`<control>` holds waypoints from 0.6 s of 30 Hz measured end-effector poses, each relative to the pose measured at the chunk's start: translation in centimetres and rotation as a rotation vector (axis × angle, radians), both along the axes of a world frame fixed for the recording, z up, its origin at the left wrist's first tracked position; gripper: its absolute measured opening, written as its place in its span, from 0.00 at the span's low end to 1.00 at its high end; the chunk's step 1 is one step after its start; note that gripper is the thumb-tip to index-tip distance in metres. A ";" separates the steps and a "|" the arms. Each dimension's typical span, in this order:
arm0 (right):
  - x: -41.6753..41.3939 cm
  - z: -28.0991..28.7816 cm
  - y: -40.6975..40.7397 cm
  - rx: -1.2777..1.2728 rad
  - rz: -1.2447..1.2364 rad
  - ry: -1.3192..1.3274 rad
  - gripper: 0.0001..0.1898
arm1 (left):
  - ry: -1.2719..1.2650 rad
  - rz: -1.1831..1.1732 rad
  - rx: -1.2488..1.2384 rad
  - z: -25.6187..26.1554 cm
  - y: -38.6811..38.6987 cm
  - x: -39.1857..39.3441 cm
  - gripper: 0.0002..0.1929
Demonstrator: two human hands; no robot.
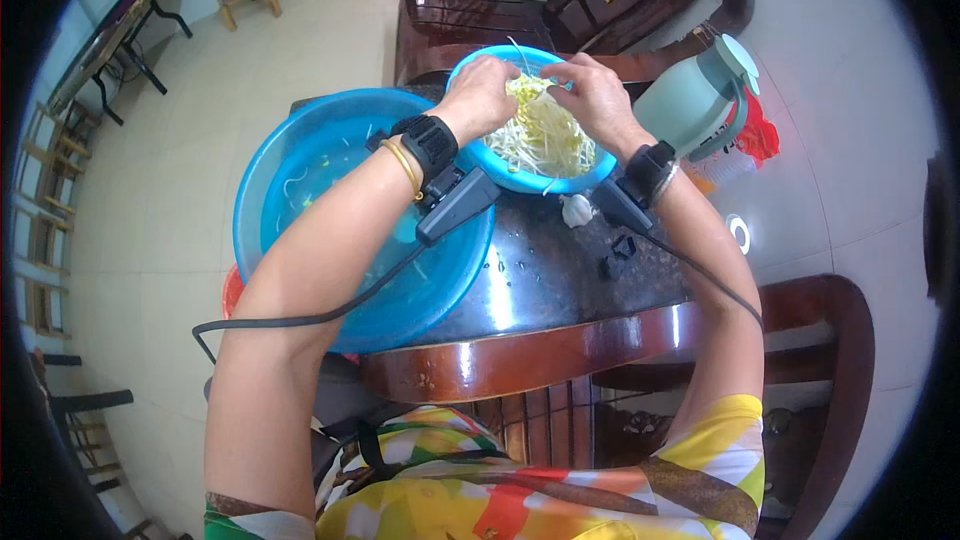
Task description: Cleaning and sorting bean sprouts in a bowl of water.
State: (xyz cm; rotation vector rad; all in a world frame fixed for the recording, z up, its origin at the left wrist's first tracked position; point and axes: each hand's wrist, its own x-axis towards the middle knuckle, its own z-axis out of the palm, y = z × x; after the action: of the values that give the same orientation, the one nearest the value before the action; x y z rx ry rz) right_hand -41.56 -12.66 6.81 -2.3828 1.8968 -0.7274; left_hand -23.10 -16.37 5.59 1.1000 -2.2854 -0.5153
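Bean sprouts fill a blue plastic colander on the dark table. My left hand is over the colander's left side, its fingertips at the sprouts; whether it grips any cannot be told. Opposite it, my right hand reaches in with thumb and forefinger apart, a pale sprout close to the fingers. One long sprout sticks up at the far rim. To the left, a large blue basin holds water with a few loose sprouts. Both wrists wear black straps with cabled devices.
A garlic bulb and small black pieces lie on the wet tabletop. A pale green thermos jug stands right of the colander, beside a red plastic bag. Dark wooden chairs flank the table. Part of a red container shows below the basin.
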 end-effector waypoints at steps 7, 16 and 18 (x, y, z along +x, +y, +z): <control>0.4 -1.9 -1.4 -0.078 0.034 0.370 0.06 | 0.110 0.035 0.294 0.9 0.0 0.4 0.15; 0.5 -0.3 -0.5 0.087 -0.075 0.087 0.05 | 0.235 -0.178 0.329 -1.1 -1.5 -0.7 0.24; -0.2 -0.4 -0.4 0.076 -0.069 0.041 0.05 | 0.455 -0.265 0.457 -1.0 -1.8 -0.5 0.25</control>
State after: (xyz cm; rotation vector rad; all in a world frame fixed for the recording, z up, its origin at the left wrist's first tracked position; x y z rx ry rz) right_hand -41.72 -13.08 6.45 -2.3153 1.9937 -0.6029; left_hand -23.58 -18.18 4.60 0.7652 -1.9553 -1.2996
